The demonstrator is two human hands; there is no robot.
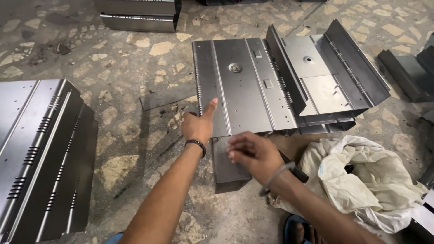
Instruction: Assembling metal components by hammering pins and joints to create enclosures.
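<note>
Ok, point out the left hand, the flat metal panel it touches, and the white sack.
left hand [197, 126], head view, back of the hand.
flat metal panel [242, 90], head view, middle of its face.
white sack [361, 176], head view, crumpled top.

A second stack of slotted metal panels [40, 153] lies at the left on the stone-chip floor [122, 68]. More folded panels [138, 13] sit at the top edge, and a crumpled white sack [366, 176] slumps at the right.
</note>
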